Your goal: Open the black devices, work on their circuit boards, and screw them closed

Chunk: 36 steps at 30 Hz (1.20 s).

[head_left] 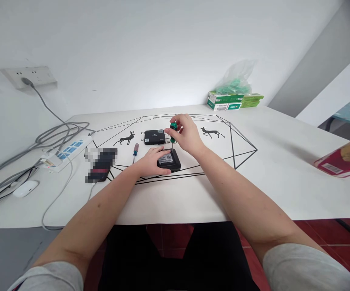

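Right hand (184,135) grips upright green-handled screwdriver (173,128), tip hard to make out. Left hand (152,161), wide-spread, holds, partly hides black square plastic box (175,161), inward from white table's (272,190) front edge.

Light gray sleeves (305,266), black trousers (175,262).

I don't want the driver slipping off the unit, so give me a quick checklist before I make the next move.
1. Green-handled screwdriver in the right hand: ok.
2. Driver roughly upright over the labelled black box: ok.
3. Left hand on that box: ok, thumb and fingers on it.
4. Left fingertips well away from the shaft: not ok, one is right by it.
5. Tip seated in a screw: cannot tell, too small to see.
6. Second screwdriver out of the way: ok, lying off to the left.
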### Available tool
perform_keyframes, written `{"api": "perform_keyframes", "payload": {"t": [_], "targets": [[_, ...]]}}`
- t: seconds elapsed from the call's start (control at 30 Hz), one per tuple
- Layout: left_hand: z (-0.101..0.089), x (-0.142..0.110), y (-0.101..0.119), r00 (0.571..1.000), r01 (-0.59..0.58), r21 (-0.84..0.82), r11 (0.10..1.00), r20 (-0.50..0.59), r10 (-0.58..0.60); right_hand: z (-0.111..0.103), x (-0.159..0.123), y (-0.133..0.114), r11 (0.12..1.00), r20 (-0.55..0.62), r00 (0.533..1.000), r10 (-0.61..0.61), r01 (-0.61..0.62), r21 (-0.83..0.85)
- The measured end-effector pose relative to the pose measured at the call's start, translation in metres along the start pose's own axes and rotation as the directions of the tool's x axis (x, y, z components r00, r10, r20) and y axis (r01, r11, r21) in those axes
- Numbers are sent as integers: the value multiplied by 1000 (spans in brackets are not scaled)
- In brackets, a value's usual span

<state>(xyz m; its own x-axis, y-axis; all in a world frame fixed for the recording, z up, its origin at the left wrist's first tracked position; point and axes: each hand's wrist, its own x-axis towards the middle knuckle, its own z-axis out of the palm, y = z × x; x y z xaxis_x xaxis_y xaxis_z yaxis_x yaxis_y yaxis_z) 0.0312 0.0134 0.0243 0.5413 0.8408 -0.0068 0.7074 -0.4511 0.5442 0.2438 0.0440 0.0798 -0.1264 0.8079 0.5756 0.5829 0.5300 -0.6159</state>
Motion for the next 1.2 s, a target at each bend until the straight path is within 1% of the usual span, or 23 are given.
{"api": "perform_keyframes", "payload": {"t": [0.07, 0.2, 0.37, 0.47, 0.53, 0.6, 0.67, 0.73, 0.8, 0.87, 0.93, 1.0, 1.03, 1.13, 1.2], "targets": [[-1, 0, 1, 1000, 5, 4, 1000, -3, -5, 1, 0, 1, 1000, 12, 1000, 12, -12, 26], [-1, 0, 2, 1000, 3, 23, 1000, -8, -2, 0, -1, 0, 995, 17, 1000, -14, 13, 99], [-1, -2, 4, 1000, 0, 72, 997, 22, -2, 3, -3, 6, 966, -8, 998, -60, 60, 251], [-6, -9, 6, 996, 56, 124, 991, 61, -64, 9, -1, 17, 924, -53, 997, -57, 73, 376], [-9, -14, 7, 989, 114, 166, 979, 79, -128, 14, 0, 23, 874, -42, 997, -58, 71, 481], [-12, -17, 6, 984, 146, 215, 966, 66, -164, 18, 1, 28, 832, -21, 997, -74, 73, 550], [-13, -18, 6, 984, 164, 242, 956, 34, -177, 20, 1, 30, 831, -60, 992, -115, 129, 540], [-14, -17, 5, 986, 159, 238, 958, 2, -164, 22, 0, 32, 863, -159, 972, -172, 226, 451], [-13, -16, 5, 990, 140, 222, 965, -18, -140, 23, 0, 32, 888, -252, 942, -220, 300, 348], [-12, -15, 4, 991, 133, 213, 968, -29, -130, 24, 0, 32, 899, -305, 923, -235, 325, 293], [-11, -15, 3, 991, 132, 208, 969, -32, -129, 24, -1, 30, 901, -335, 912, -237, 335, 276], [-10, -14, 2, 992, 127, 191, 973, -34, -123, 24, -2, 26, 907, -346, 913, -215, 318, 276], [-10, -14, 1, 992, 125, 177, 976, -38, -120, 23, -3, 24, 914, -346, 920, -186, 291, 281], [-8, -11, -1, 993, 113, 142, 983, -45, -107, 23, -5, 18, 938, -323, 945, -51, 156, 309], [-7, -9, -2, 995, 101, 135, 986, -39, -97, 24, -5, 16, 939, -296, 955, 26, 78, 335]]}}
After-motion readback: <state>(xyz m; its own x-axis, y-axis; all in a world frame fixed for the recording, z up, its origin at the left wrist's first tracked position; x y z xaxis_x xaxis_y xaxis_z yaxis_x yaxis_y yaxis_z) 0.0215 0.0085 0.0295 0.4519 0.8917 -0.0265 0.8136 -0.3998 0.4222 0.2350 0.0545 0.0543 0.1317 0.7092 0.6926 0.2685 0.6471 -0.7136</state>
